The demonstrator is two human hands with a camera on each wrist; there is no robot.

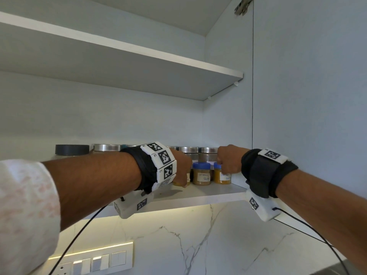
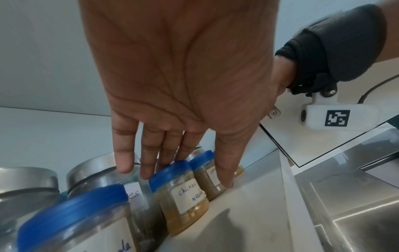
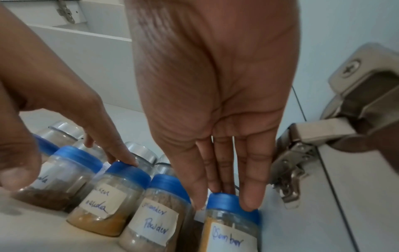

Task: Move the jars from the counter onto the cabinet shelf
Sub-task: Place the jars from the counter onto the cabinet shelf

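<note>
My cabinet interior (image 1: 99,116): pale grey-white panels at back and side. Upper shelf (image 1: 139,62) of white board, resting on small pegs at its right end. Lower shelf (image 1: 208,192), front edge white. Cabinet door (image 1: 307,96) stands open at my right, same pale finish, with a metal hinge (image 1: 243,5) at its top and another metal hinge (image 3: 323,136) lower down. Warm strip light (image 1: 158,214) glows beneath the lower shelf. Wall below: white marble-look backsplash (image 1: 198,245) with grey veins. White switch panel (image 1: 93,262) with several rockers and a socket, lower left.
</note>
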